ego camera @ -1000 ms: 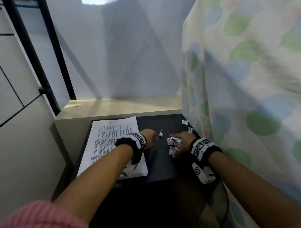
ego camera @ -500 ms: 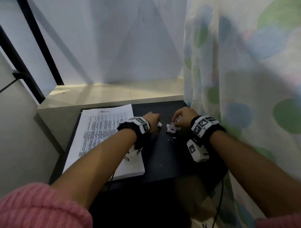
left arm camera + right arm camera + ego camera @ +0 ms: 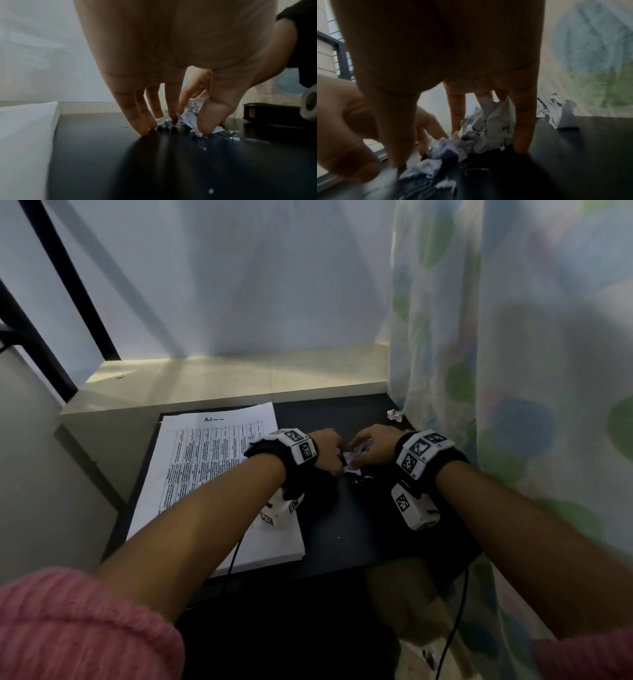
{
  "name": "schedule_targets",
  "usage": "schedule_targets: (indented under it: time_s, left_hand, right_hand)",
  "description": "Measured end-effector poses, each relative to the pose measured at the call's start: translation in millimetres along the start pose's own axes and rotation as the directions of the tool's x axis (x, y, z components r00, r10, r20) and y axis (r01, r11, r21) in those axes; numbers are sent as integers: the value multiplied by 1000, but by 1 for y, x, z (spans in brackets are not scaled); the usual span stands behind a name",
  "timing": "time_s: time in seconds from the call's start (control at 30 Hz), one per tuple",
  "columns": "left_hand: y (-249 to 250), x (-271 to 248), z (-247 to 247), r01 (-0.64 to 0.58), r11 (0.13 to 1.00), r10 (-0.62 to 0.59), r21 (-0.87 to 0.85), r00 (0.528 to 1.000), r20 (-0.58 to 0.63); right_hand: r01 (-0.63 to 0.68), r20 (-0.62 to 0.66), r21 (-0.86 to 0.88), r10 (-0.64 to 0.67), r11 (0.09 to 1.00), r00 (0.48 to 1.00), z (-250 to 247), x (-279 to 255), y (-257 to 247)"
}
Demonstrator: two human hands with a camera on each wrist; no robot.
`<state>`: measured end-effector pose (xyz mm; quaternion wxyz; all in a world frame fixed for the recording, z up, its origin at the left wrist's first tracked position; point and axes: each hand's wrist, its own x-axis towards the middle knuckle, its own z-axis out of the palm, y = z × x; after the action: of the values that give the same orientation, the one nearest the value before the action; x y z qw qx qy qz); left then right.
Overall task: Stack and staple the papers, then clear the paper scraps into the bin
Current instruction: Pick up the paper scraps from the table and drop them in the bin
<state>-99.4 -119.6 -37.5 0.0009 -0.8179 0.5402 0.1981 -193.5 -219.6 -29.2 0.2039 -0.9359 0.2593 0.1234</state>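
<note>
A stack of printed papers (image 3: 212,474) lies on the left of the black table (image 3: 342,542); its white edge (image 3: 25,128) shows in the left wrist view. A pile of crumpled paper scraps (image 3: 351,462) sits in the middle, between both hands. My left hand (image 3: 334,451) stands on its fingertips (image 3: 145,125), with the scraps (image 3: 192,115) pinched between fingers and thumb. My right hand (image 3: 370,445) cups the pile (image 3: 484,129) from the other side, fingers behind it and thumb in front. One more scrap (image 3: 394,415) lies apart at the back right.
A dotted curtain (image 3: 513,371) hangs along the table's right side. A pale ledge (image 3: 239,378) runs behind the table. A black stapler (image 3: 267,115) sits right of the pile. Loose staples (image 3: 476,169) lie near the scraps.
The two hands have drawn together around the scrap pile. My right hand came back from the far right, and my left hand slid right to meet it.
</note>
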Motion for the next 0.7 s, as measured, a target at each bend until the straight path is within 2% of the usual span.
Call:
schedule_targets:
  time_s: [0.1, 0.2, 0.33, 0.47, 0.7]
  left_hand:
    - [-6, -5, -2, 15, 999, -15, 28, 1000, -7]
    - [-11, -10, -4, 60, 997, -59, 50, 998, -23]
    - [-8, -15, -1, 55, 997, -55, 46, 998, 0]
    - [2, -13, 3, 38, 997, -40, 64, 999, 32]
    - [12, -15, 6, 24, 1000, -24, 8, 999, -31]
  right_hand:
    - [14, -54, -80, -18, 997, 998, 4, -2, 2]
    - [-3, -98, -79, -5, 997, 995, -1, -8, 6]
    - [-5, -82, -47, 1, 999, 997, -3, -20, 9]
    - [20, -11, -111, -21, 994, 1000, 7, -28, 4]
    - [-1, -89, -193, -17, 981, 996, 25, -29, -4]
